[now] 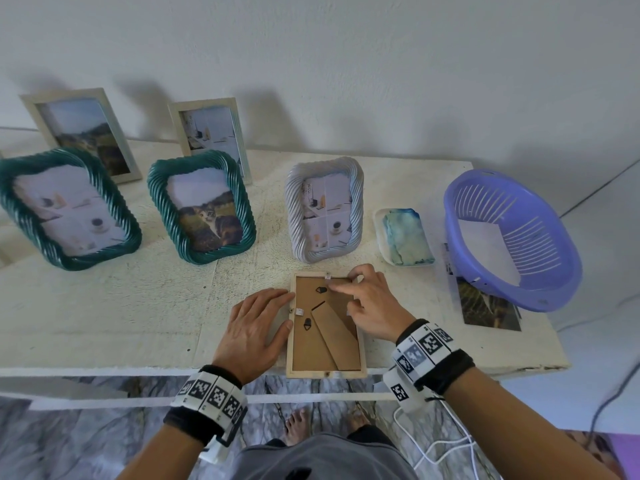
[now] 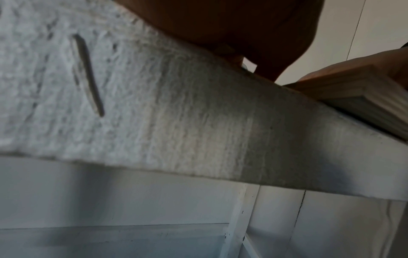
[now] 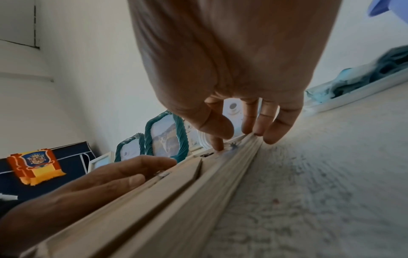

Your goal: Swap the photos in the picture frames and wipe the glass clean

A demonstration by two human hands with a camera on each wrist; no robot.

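Note:
A pale wooden picture frame (image 1: 322,351) lies face down at the table's front edge, its brown backing board and folded stand leg up. My left hand (image 1: 259,323) lies flat on the table, straight fingers against the frame's left side. My right hand (image 1: 370,299) arches over the frame's top right corner. Its index fingertip presses on the backing near a small tab, and the other fingertips touch the right rail. The right wrist view shows the right hand (image 3: 232,78) above the frame (image 3: 154,200) and the left hand (image 3: 99,178) beside it. A blue-green cloth (image 1: 407,237) lies on a white tray.
Two teal frames (image 1: 69,209) (image 1: 202,209) and a white twisted frame (image 1: 323,209) stand mid-table, with two plain frames (image 1: 81,133) (image 1: 211,133) behind them. A purple basket (image 1: 512,237) at the right sits partly on a loose photo (image 1: 485,306). The table (image 1: 138,306) ends just before my wrists.

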